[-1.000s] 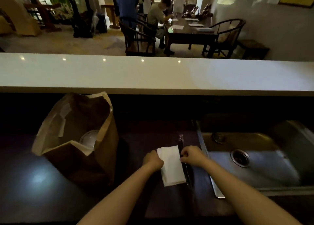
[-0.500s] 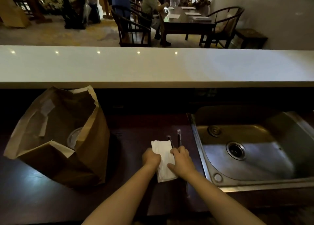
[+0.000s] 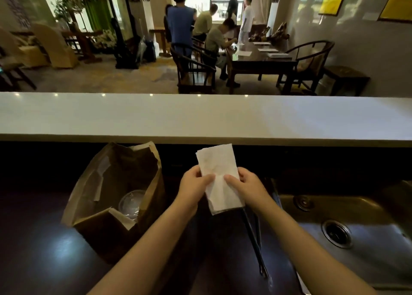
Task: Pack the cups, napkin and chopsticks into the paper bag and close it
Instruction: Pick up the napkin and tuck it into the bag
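Over dark counter [image 3: 44, 261], both hands, left hand [image 3: 193, 186] and right hand [image 3: 246, 184], are pinching the napkin [image 3: 219, 178] upright, chopsticks [image 3: 254, 239] seemingly dangling beneath, paper bag [image 3: 116, 194] gaping nearer the left.

Looked like a restaurant or teahouse service bar: steel sink [image 3: 347, 225] set in the dark tabletop [image 3: 44, 261], white pass-through ledge [image 3: 200, 116], people around a wooden dining table [image 3: 260, 60] beyond.

A white napkin [image 3: 219, 178] is held upright between the left hand [image 3: 194, 183] and right hand [image 3: 247, 184]; dark chopsticks [image 3: 254, 239] hang below. An open paper bag [image 3: 124, 196], left, contains a clear cup [image 3: 131, 203].
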Demonstrator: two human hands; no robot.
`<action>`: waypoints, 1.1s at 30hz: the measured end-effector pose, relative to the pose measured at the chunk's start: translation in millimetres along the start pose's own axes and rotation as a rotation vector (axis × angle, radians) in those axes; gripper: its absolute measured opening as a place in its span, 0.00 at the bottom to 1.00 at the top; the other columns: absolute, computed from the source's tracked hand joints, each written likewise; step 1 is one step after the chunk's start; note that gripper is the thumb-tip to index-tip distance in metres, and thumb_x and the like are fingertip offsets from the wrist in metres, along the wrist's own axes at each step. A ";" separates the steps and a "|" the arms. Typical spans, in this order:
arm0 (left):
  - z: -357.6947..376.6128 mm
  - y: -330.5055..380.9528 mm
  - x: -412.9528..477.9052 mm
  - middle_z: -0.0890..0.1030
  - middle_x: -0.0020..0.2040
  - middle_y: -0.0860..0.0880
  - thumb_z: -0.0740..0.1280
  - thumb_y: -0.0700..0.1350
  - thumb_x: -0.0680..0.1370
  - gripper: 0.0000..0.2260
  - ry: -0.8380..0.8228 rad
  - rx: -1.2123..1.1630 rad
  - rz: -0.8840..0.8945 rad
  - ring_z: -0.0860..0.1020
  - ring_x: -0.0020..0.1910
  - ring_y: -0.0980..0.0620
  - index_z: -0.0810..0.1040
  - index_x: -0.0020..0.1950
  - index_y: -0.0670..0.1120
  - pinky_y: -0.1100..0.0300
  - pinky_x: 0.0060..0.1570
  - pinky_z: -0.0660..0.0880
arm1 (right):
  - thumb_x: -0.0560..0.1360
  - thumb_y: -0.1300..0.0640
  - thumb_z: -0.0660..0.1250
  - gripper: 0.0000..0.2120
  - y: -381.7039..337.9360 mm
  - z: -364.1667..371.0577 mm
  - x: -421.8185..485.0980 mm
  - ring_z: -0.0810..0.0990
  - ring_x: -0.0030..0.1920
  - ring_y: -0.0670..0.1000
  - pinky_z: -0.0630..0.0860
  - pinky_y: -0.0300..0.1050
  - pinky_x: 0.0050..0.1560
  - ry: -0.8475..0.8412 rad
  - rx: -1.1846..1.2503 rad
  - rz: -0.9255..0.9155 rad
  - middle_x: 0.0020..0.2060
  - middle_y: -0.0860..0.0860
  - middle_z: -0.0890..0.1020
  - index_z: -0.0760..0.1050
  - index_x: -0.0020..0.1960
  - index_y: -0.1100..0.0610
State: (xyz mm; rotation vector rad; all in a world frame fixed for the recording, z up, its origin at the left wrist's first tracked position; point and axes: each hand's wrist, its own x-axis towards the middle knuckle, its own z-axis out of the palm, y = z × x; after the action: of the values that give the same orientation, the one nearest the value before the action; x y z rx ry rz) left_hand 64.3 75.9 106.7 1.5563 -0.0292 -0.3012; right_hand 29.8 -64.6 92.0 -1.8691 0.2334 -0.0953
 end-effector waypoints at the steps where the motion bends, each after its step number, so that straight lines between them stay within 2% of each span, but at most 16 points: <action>1: -6.4 12.2 -4.4 0.81 0.53 0.45 0.64 0.37 0.74 0.13 0.013 0.024 0.047 0.80 0.51 0.49 0.76 0.58 0.43 0.59 0.43 0.78 | 0.75 0.55 0.65 0.07 -15.1 2.1 1.3 0.81 0.44 0.44 0.77 0.35 0.37 0.002 0.047 -0.016 0.46 0.47 0.81 0.73 0.53 0.53; 3: -20.0 36.0 -12.4 0.80 0.54 0.48 0.65 0.37 0.74 0.13 0.043 0.060 0.136 0.79 0.51 0.52 0.75 0.58 0.45 0.61 0.44 0.78 | 0.75 0.55 0.66 0.05 -44.0 8.3 3.9 0.82 0.42 0.42 0.77 0.34 0.34 0.012 0.115 -0.057 0.44 0.45 0.82 0.74 0.50 0.50; 6: -46.6 71.0 -17.3 0.77 0.54 0.53 0.65 0.40 0.75 0.20 0.149 0.181 0.273 0.77 0.49 0.57 0.69 0.66 0.48 0.65 0.43 0.75 | 0.74 0.57 0.66 0.04 -89.6 22.4 7.6 0.82 0.36 0.39 0.76 0.31 0.29 0.025 0.160 -0.123 0.41 0.44 0.82 0.74 0.44 0.47; 9: -88.8 99.9 -19.0 0.76 0.49 0.57 0.66 0.44 0.74 0.23 0.302 0.421 0.426 0.75 0.43 0.63 0.66 0.68 0.51 0.72 0.34 0.71 | 0.74 0.56 0.65 0.04 -130.3 43.6 10.8 0.82 0.42 0.44 0.80 0.38 0.37 -0.020 0.149 -0.145 0.44 0.47 0.83 0.74 0.43 0.47; 11: -124.5 104.7 -22.6 0.79 0.53 0.52 0.65 0.46 0.75 0.19 0.404 0.641 0.499 0.77 0.47 0.59 0.70 0.66 0.49 0.71 0.42 0.73 | 0.75 0.56 0.64 0.02 -148.1 62.2 11.6 0.82 0.46 0.50 0.81 0.45 0.43 -0.062 0.114 -0.122 0.47 0.51 0.82 0.75 0.45 0.50; 13: -160.6 96.7 -28.0 0.80 0.59 0.48 0.62 0.45 0.76 0.16 0.446 0.876 0.502 0.77 0.56 0.51 0.72 0.64 0.47 0.59 0.55 0.73 | 0.75 0.57 0.64 0.04 -157.2 85.2 11.4 0.81 0.47 0.52 0.79 0.45 0.44 -0.112 0.027 -0.093 0.48 0.53 0.81 0.75 0.48 0.54; 15: -189.9 79.4 -34.6 0.77 0.64 0.46 0.61 0.44 0.77 0.17 0.353 1.044 0.411 0.73 0.63 0.49 0.70 0.66 0.47 0.54 0.62 0.69 | 0.74 0.58 0.63 0.05 -159.2 111.3 12.5 0.80 0.47 0.54 0.78 0.48 0.44 -0.150 -0.095 -0.092 0.46 0.55 0.81 0.75 0.48 0.58; 18: -216.7 52.3 -45.7 0.63 0.74 0.48 0.62 0.48 0.77 0.26 0.121 1.179 0.278 0.57 0.74 0.51 0.58 0.73 0.48 0.58 0.72 0.54 | 0.72 0.59 0.62 0.06 -154.4 150.8 24.0 0.77 0.41 0.53 0.73 0.45 0.38 -0.209 -0.287 -0.076 0.41 0.56 0.78 0.74 0.44 0.62; 20: -225.2 42.7 -52.3 0.55 0.76 0.49 0.64 0.53 0.75 0.33 0.045 1.165 0.231 0.50 0.75 0.53 0.51 0.74 0.47 0.59 0.72 0.50 | 0.71 0.62 0.61 0.06 -146.6 177.5 34.3 0.75 0.35 0.53 0.68 0.41 0.32 -0.282 -0.398 -0.039 0.36 0.55 0.76 0.74 0.39 0.63; 23: -231.1 38.6 -58.4 0.47 0.77 0.50 0.68 0.58 0.70 0.44 -0.007 1.103 0.206 0.41 0.73 0.57 0.44 0.74 0.46 0.61 0.71 0.48 | 0.72 0.63 0.61 0.11 -126.1 212.6 42.3 0.69 0.30 0.48 0.63 0.37 0.26 -0.353 -0.589 0.028 0.30 0.51 0.70 0.65 0.32 0.56; 25: -235.0 36.7 -61.2 0.39 0.75 0.53 0.69 0.60 0.68 0.49 -0.051 1.091 0.223 0.35 0.69 0.60 0.40 0.74 0.46 0.65 0.69 0.44 | 0.74 0.62 0.61 0.10 -109.2 232.5 46.2 0.71 0.34 0.49 0.64 0.38 0.27 -0.401 -0.656 0.073 0.32 0.51 0.69 0.66 0.35 0.56; 27: -240.2 33.2 -63.0 0.34 0.70 0.57 0.70 0.61 0.66 0.52 -0.105 1.087 0.232 0.32 0.68 0.61 0.37 0.73 0.46 0.67 0.67 0.41 | 0.74 0.61 0.63 0.03 -96.2 244.3 47.6 0.73 0.40 0.51 0.69 0.39 0.33 -0.446 -0.668 0.134 0.37 0.52 0.73 0.73 0.47 0.60; 29: -245.7 28.3 -65.3 0.31 0.68 0.58 0.70 0.64 0.65 0.54 -0.129 1.122 0.237 0.30 0.69 0.60 0.35 0.73 0.47 0.66 0.68 0.39 | 0.74 0.59 0.65 0.13 -81.7 249.4 49.2 0.74 0.45 0.53 0.72 0.42 0.41 -0.465 -0.563 0.223 0.42 0.53 0.76 0.72 0.58 0.61; 33: -251.5 21.0 -72.9 0.28 0.69 0.59 0.68 0.67 0.63 0.54 -0.142 1.151 0.223 0.27 0.68 0.62 0.28 0.66 0.52 0.64 0.70 0.39 | 0.74 0.55 0.67 0.19 -54.5 244.3 43.8 0.78 0.53 0.56 0.78 0.47 0.48 -0.448 -0.428 0.315 0.56 0.57 0.79 0.70 0.63 0.59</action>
State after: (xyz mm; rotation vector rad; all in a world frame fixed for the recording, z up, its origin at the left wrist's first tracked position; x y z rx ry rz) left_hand 49.9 336.8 134.3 2.6348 -0.5665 -0.2170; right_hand 123.5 170.2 66.5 -2.1908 0.2459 0.6270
